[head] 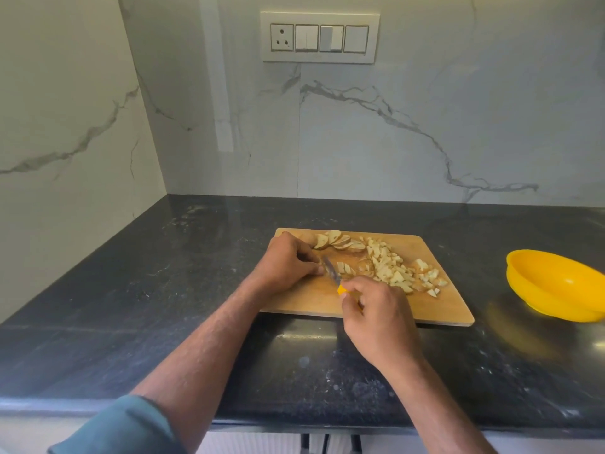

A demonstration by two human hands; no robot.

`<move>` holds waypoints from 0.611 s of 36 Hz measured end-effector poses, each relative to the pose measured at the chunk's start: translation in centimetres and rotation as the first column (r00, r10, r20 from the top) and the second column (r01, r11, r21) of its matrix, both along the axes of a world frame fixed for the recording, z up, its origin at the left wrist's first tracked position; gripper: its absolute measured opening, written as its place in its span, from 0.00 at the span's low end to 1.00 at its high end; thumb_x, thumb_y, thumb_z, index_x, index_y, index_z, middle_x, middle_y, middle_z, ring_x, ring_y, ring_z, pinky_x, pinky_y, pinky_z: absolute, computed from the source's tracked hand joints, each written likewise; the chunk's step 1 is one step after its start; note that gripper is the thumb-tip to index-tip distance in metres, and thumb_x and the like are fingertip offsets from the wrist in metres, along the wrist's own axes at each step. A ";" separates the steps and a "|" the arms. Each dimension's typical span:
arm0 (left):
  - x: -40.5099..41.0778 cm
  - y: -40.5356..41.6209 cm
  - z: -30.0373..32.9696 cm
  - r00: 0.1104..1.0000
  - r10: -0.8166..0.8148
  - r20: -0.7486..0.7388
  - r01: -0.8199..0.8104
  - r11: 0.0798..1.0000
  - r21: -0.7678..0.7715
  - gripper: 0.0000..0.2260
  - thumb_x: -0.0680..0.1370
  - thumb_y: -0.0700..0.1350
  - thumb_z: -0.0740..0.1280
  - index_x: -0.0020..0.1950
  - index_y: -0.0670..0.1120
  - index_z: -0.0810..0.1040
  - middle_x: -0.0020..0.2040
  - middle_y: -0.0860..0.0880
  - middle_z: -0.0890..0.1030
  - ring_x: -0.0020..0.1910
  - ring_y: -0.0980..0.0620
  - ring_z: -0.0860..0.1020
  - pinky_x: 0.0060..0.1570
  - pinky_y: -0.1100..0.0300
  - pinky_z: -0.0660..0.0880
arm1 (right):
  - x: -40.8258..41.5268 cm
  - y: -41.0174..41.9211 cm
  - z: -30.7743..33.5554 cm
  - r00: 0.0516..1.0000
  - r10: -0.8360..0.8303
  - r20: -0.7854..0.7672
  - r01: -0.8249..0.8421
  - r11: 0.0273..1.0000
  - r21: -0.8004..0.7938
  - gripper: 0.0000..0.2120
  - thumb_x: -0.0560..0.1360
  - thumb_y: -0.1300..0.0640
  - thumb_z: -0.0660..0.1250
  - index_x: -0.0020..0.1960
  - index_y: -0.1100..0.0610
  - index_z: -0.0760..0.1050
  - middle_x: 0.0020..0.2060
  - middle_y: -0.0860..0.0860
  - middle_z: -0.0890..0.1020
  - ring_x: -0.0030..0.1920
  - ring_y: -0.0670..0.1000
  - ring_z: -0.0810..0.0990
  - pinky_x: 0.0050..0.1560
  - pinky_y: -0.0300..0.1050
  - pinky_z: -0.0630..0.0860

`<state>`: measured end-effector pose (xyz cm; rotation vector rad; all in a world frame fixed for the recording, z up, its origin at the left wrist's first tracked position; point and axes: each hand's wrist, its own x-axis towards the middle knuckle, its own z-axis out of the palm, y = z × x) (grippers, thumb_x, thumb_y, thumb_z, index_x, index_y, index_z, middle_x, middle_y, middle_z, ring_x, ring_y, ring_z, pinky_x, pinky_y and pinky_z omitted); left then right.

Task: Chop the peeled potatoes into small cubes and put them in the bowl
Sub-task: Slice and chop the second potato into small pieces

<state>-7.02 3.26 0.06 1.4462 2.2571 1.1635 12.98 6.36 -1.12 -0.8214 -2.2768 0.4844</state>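
Observation:
A wooden cutting board (438,306) lies on the dark counter. Potato slices (340,241) fan along its far edge, and a heap of small potato cubes (397,268) covers its right half. My left hand (288,263) presses a potato piece (345,268) onto the board, fingers curled over its left side. My right hand (376,317) grips a yellow-handled knife (332,271) whose blade rests across that piece beside my left fingertips. The yellow bowl (553,285) stands right of the board with nothing visible inside.
The black stone counter (131,290) runs into a corner, with marble walls at the left and back. A switch panel (320,37) sits high on the back wall. The counter's front edge is near my elbows.

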 end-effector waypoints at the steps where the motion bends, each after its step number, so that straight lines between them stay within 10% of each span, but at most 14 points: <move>1: 0.0 0.0 0.0 1.000 -0.012 -0.005 0.012 1.000 0.002 0.05 0.73 0.43 0.79 0.48 0.48 0.88 0.42 0.56 0.84 0.43 0.61 0.80 0.42 0.70 0.73 | 0.0 0.1 0.0 0.999 -0.020 -0.039 0.020 1.000 -0.014 0.11 0.78 0.57 0.68 0.59 0.55 0.83 0.48 0.49 0.87 0.42 0.45 0.83 0.39 0.27 0.72; 12: -1.6 -0.1 -0.2 0.990 0.110 0.083 -0.121 0.983 0.139 0.04 0.76 0.41 0.76 0.50 0.47 0.88 0.47 0.53 0.86 0.49 0.58 0.82 0.51 0.66 0.76 | -0.6 -0.5 0.1 0.999 0.036 0.035 -0.040 0.991 0.125 0.10 0.77 0.56 0.69 0.58 0.54 0.83 0.42 0.47 0.87 0.32 0.40 0.76 0.33 0.25 0.65; 22: -1.2 0.2 -0.5 0.996 0.084 -0.027 -0.081 0.991 0.102 0.06 0.73 0.39 0.77 0.48 0.47 0.87 0.44 0.54 0.85 0.45 0.58 0.81 0.44 0.70 0.76 | -0.3 -1.0 0.6 0.983 -0.121 0.142 0.098 0.983 0.157 0.14 0.80 0.52 0.65 0.64 0.48 0.79 0.47 0.43 0.86 0.42 0.44 0.83 0.36 0.29 0.64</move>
